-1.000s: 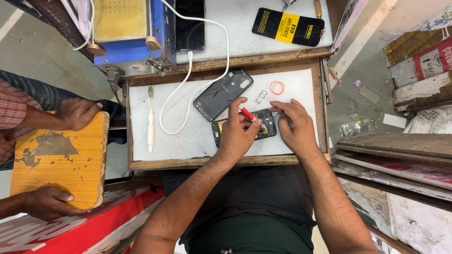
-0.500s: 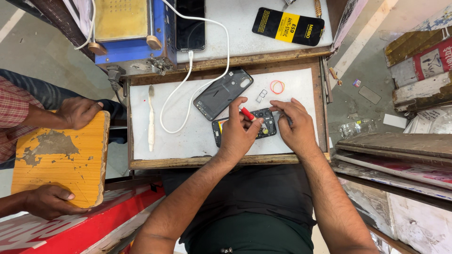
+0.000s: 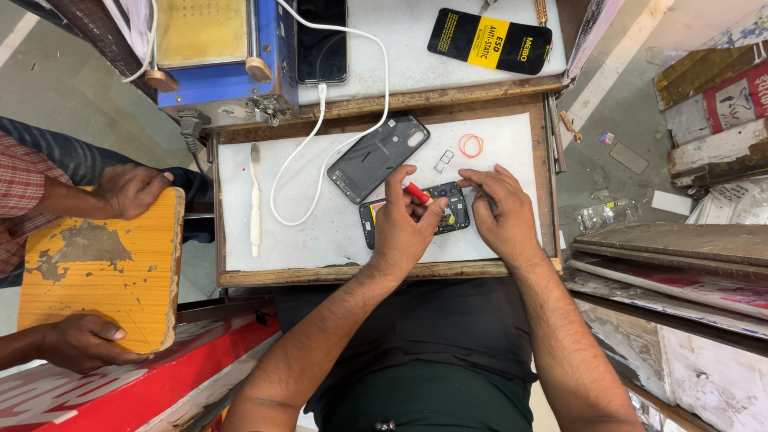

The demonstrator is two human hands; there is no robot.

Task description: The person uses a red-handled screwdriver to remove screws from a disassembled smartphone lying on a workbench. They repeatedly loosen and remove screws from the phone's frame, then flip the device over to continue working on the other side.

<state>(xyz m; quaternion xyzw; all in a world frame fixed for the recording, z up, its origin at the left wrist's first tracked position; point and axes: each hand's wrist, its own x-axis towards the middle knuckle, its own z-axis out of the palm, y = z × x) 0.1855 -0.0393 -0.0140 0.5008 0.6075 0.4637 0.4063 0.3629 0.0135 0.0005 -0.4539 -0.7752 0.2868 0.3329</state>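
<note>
An opened black phone [image 3: 448,210] lies on the white mat [image 3: 304,232] of a wooden tray. My left hand [image 3: 404,224] pinches a small red-handled screwdriver [image 3: 417,192] with its tip down on the phone's inside. My right hand [image 3: 500,212] rests on the phone's right end and steadies it with the fingertips. The phone's dark back cover [image 3: 378,156] lies loose just up and left of my hands.
On the mat lie a white toothbrush [image 3: 255,200], a white cable [image 3: 320,152], a small metal part [image 3: 444,161] and an orange rubber band [image 3: 470,146]. Behind stand a blue machine [image 3: 216,56], a charging phone [image 3: 322,40] and a black-and-yellow mat [image 3: 490,42]. At left, another person's hands [image 3: 132,190] hold an orange wooden board [image 3: 96,272].
</note>
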